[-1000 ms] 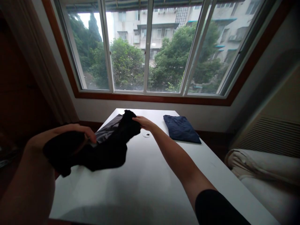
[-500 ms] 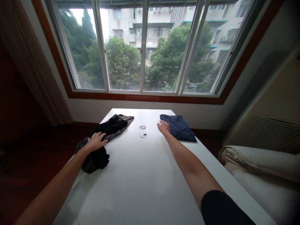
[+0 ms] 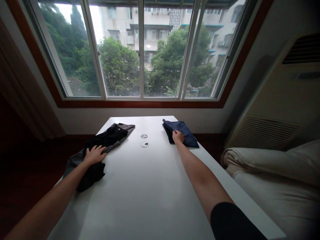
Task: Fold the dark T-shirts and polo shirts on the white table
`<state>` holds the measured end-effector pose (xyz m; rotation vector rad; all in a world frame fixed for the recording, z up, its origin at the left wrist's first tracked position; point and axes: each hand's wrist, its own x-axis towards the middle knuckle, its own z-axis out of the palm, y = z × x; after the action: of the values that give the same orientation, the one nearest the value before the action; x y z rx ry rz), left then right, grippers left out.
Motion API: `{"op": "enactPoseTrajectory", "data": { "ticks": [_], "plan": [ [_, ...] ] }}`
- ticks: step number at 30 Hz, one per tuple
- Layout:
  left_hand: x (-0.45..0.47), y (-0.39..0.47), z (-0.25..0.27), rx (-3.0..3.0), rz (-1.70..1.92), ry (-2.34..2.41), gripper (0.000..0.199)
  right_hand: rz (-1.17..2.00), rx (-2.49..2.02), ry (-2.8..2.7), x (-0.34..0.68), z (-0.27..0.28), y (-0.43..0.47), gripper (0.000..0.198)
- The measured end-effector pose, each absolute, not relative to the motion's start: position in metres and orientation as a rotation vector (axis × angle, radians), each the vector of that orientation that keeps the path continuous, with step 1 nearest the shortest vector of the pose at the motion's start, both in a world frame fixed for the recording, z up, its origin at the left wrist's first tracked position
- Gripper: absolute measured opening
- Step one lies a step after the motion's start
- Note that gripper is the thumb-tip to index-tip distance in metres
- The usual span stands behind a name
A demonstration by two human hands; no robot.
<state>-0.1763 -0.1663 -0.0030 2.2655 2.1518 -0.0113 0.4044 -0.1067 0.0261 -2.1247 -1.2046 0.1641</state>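
On the right side of the white table lies a folded navy blue garment. My right hand is closed on its near left edge, and that edge is lifted, showing a darker layer beneath. A loose heap of black and grey clothing stretches along the table's left side. Over the near part of the heap rests my left hand, palm down with the fingers spread. The exact kind of each garment cannot be made out.
Two round metal-rimmed fittings are set in the tabletop between the garments. Beyond the table is a wide window. A pale cushioned seat and a large vented unit stand to the right, a curtain to the left.
My right hand has closed on the navy garment's edge and lifted it. My left hand stays on the black clothing. The whole view has shifted, so everything appears further left.
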Motion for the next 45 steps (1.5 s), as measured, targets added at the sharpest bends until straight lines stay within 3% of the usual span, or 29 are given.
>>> {"op": "enactPoseTrajectory", "data": {
  "ticks": [4, 8, 14, 19, 22, 27, 30, 33, 38, 43, 45],
  "plan": [
    [-0.165, -0.166, -0.001, 2.264, 0.089, 2.236, 0.056, 0.065, -1.96, -1.176, 0.409, 0.047, -0.11, 0.048],
    [-0.133, -0.168, 0.014, 2.386, 0.489, 2.281, 0.042, 0.018, -1.508, -1.219, 0.397, 0.069, -0.126, 0.046],
    [-0.065, -0.169, 0.047, 2.34, 0.843, 1.666, 0.041, 0.412, -1.096, -1.661, 0.337, 0.065, -0.189, 0.037],
    [-0.01, -0.173, 0.038, 1.745, 0.589, 1.459, 0.062, 0.82, -1.035, -2.07, 0.28, 0.042, -0.25, 0.027],
    [0.012, -0.176, 0.026, 1.563, 0.511, 1.487, 0.069, 0.726, -0.918, -2.056, 0.257, 0.039, -0.28, 0.023],
    [0.035, -0.181, 0.03, 1.426, 0.707, 1.508, 0.095, 0.521, -0.677, -2.074, 0.231, 0.03, -0.315, 0.023],
    [0.047, -0.192, 0.048, 1.418, 0.722, 1.287, 0.084, 0.641, -0.358, -2.437, 0.218, 0.021, -0.33, 0.023],
    [0.053, -0.212, 0.072, 1.444, 0.606, 1.068, 0.07, 0.959, -0.062, -2.659, 0.218, 0.032, -0.341, 0.024],
    [0.039, -0.262, 0.12, 1.427, 0.427, 0.703, 0.045, 1.487, -0.206, -2.24, 0.258, 0.089, -0.331, 0.034],
    [0.018, -0.352, 0.153, 1.575, -0.197, 0.051, 0.04, 1.347, -0.609, -1.523, 0.304, 0.098, -0.267, 0.034],
    [0.009, -0.389, 0.161, 1.614, -0.228, -0.122, 0.035, 1.197, -0.794, -1.46, 0.314, 0.08, -0.239, 0.033]
  ]
}}
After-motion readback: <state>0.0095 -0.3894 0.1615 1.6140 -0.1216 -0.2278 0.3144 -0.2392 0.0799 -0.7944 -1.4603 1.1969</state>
